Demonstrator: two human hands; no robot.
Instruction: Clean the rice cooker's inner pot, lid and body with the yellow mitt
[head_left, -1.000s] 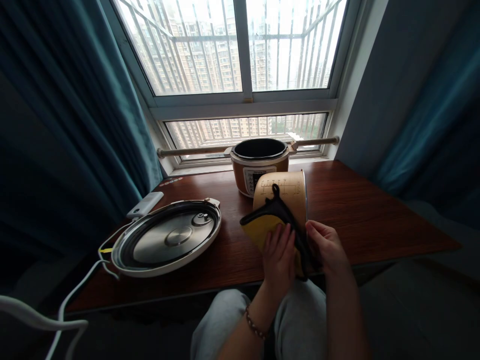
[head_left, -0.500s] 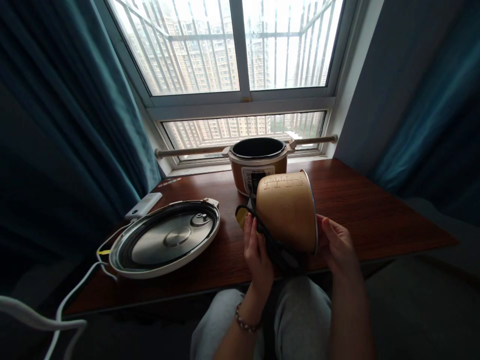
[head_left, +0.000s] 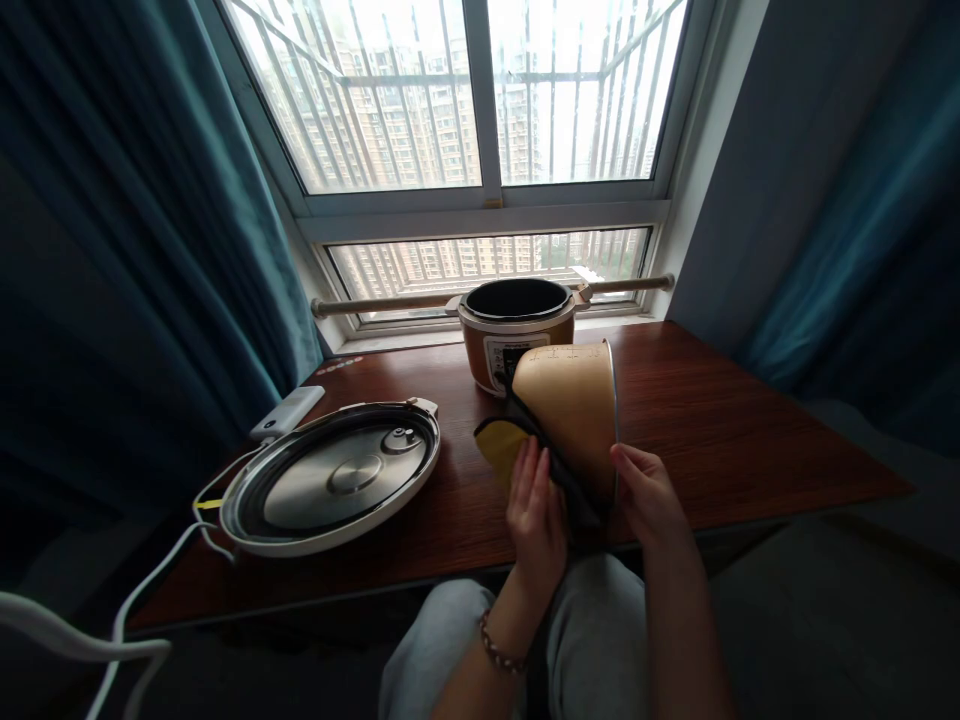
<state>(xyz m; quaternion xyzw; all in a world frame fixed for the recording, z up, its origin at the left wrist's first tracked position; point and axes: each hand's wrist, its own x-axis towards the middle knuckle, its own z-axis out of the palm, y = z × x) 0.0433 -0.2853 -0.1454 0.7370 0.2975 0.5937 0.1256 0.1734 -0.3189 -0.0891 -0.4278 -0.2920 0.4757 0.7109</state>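
Observation:
A gold inner pot [head_left: 566, 410] is tipped on its side above the table's front, its rim facing right and measuring marks along its upper side. My right hand [head_left: 651, 492] grips the rim, thumb and fingers closed on it. My left hand [head_left: 536, 515] presses a cloth [head_left: 501, 443], yellow on one face with a dark edge and dark underside, against the pot's lower left side. The left fingers lie together over the cloth. Behind the pot stands the rice cooker body [head_left: 480, 345], lidless, its dark cavity facing up and its front panel partly covered.
A round cooker lid [head_left: 352, 475] lies inner side up at the left of the wooden table [head_left: 750, 430]. Beyond it sit a white power strip [head_left: 291, 410] and white cords [head_left: 139, 590]. A barred window [head_left: 491, 205] and a rod [head_left: 397, 303] are behind the table.
My left hand has slid right and slightly down along the pot with the cloth, showing more yellow. The pot has turned a little and its rim shifted left, with my right hand following.

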